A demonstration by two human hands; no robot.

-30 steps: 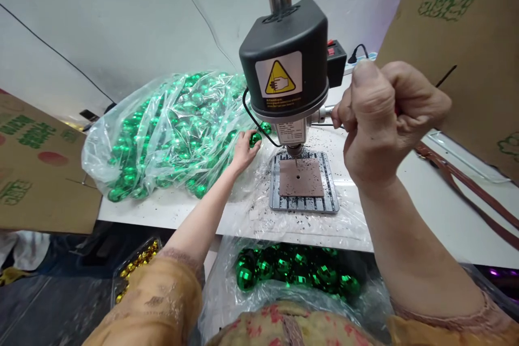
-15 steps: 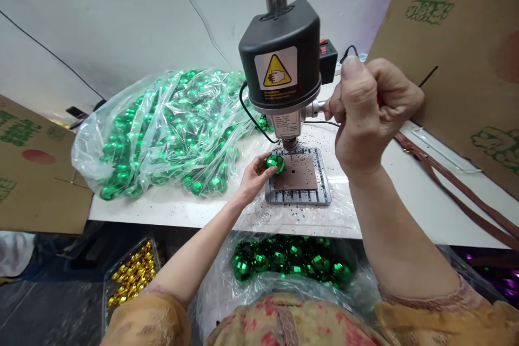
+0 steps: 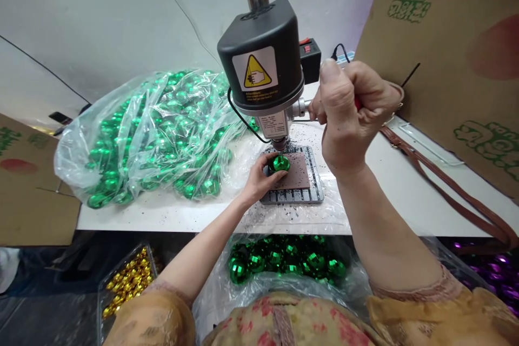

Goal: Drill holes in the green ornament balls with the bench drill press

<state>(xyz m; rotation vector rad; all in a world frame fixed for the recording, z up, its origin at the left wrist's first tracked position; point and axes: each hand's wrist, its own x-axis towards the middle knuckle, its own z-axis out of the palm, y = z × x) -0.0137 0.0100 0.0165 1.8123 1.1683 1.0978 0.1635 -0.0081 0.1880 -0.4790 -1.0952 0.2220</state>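
Green first. Head view: small green faceted ball [image 3: 279, 162] sits on the brown square pad [image 3: 300, 175] of the grey slotted base plate [image 3: 316, 194], right under the chuck of the black drill press [image 3: 259, 59]. Whether the chuck touches the ball or stands just above it, cannot tell.

Left hand [image 3: 257, 184] grip: narrow, fingertips pinched round the ball's left side, holding it on the pad. Right hand [image 3: 351, 113] grip: tight fist on the metal feed lever [image 3: 300, 108] at the press head's right side.

Changed: a second ago the left hand was at the clear plastic bag of green balls [image 3: 150, 130]. Half a second ago the ball was at the pad's left edge. Now it is centred under the spindle, so by my judgement it is loaded and lined up. Right fist on the lever throughout.

Axis: the ball is round, with no long axis. No cap or hole shows, so its facing cannot be told. The spindle is vertical, pointing down at the ball's top.

Around: white counter [image 3: 405, 200] with black specks, a second bag of green balls [image 3: 284, 262] below its edge, a tray of gold balls [image 3: 125, 281].
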